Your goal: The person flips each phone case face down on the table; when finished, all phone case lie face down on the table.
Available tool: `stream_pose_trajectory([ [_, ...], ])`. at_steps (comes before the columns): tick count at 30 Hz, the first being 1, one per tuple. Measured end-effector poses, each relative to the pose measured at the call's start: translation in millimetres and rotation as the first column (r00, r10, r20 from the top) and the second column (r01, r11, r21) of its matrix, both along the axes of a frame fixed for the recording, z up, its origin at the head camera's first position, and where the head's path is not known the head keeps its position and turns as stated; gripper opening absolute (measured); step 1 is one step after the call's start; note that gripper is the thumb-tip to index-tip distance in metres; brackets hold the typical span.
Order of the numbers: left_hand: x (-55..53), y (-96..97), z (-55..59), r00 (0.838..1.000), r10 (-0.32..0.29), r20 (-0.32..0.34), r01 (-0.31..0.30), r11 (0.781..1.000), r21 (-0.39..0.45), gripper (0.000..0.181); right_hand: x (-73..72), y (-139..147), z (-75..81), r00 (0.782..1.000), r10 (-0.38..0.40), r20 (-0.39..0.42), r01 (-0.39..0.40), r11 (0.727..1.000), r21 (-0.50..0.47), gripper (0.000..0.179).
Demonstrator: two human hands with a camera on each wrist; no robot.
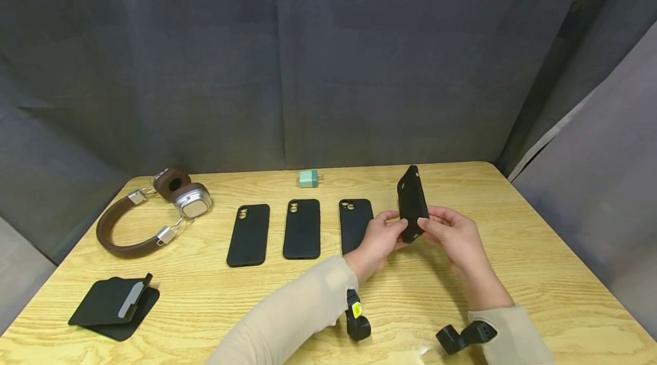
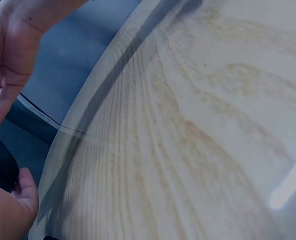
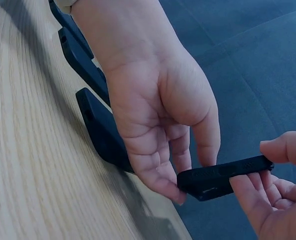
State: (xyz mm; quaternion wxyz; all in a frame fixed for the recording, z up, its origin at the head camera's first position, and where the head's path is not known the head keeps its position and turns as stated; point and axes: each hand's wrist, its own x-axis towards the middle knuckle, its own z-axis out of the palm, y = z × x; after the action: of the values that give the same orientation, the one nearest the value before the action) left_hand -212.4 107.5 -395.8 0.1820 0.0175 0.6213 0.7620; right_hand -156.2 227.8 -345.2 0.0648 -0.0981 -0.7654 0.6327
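A black phone case [image 1: 413,202] is held up off the table in both hands, tilted nearly upright. My left hand [image 1: 378,239] pinches its lower left edge between thumb and fingers. On the other side, my right hand [image 1: 455,235] grips the lower right edge, thumb on the near face. In the right wrist view the case [image 3: 222,176] appears edge-on between the left hand [image 3: 157,100] and the right hand [image 3: 282,195]. Just left of the hands lies another black phone case [image 1: 355,222], partly hidden by the left hand.
Two more black phone cases [image 1: 301,229] [image 1: 248,235] lie in a row farther left. A green charger plug [image 1: 308,178] sits near the back edge. Brown headphones [image 1: 128,248] and a black folded wallet-like holder [image 1: 110,301] are at the left. A grey curtain [image 1: 328,68] hangs behind the table.
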Motion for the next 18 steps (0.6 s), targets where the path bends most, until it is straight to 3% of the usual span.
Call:
stream_pose_trajectory([
  [11,-1.4,-5.5,-0.6,0.999,0.032,-0.044,-0.031,0.999,0.012,0.039,-0.6,10,-5.5,1.0,0.018,-0.006,-0.018,1.0,-0.002,0.048],
  [18,-1.0,-10.5,-2.3,0.995,0.059,-0.078,-0.058,0.998,0.004,0.042,-4.2,21,-17.1,1.0,0.013,0.02,-0.014,1.0,0.012,0.05],
])
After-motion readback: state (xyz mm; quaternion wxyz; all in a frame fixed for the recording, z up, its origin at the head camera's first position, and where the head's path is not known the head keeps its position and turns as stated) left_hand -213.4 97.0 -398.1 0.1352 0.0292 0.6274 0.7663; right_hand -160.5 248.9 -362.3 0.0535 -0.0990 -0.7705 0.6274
